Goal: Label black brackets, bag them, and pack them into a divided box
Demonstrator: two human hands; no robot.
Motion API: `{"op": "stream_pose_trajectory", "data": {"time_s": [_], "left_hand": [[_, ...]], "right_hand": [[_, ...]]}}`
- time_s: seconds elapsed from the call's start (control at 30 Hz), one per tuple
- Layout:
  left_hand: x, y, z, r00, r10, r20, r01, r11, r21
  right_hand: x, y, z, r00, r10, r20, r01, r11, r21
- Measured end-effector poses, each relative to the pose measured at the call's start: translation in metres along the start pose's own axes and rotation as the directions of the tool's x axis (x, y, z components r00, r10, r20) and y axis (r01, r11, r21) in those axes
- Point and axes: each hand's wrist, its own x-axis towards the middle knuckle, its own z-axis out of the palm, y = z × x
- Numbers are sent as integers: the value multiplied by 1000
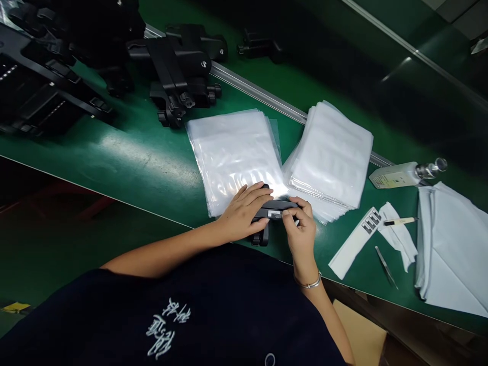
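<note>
A black plastic part (281,205) with a small white label (274,214) on its side lies in front of me at the table's near edge. My left hand (244,212) is laid over its left end, fingers across the top and thumb along the near side. At the right end my right hand (301,221) grips it, with thumb and forefinger close to the label. Whether the right fingertips hold anything small besides is too fine to tell. Under and behind the part lies a stack of clear plastic bags (236,152).
A second bag stack (331,152) lies to the right. Beyond it are a bottle (396,175), a label strip (351,249), a pen-like tool (400,221), tweezers (386,268) and folded white sheets (453,249). Black assemblies (179,66) stand on the green table (152,173) at left.
</note>
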Motion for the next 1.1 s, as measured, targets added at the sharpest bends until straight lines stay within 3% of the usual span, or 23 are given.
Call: {"op": "stream_pose_trajectory", "data": {"time_s": [0.67,0.8,0.93,1.1], "left_hand": [[0,-1,2,999,29,-28,-29,1000,8],[-1,-1,1,995,60,-75,-58,998,32],[-7,-5,-5,959,226,-171,-209,971,112],[-12,-13,-13,912,403,-72,-378,896,233]], "right_hand": [[1,1,0,1000,-16,15,16,1000,-7],[1,1,-2,999,-22,28,23,999,-36],[0,0,0,999,-43,31,45,997,-66],[1,4,-4,995,-96,29,99,988,-116]]}}
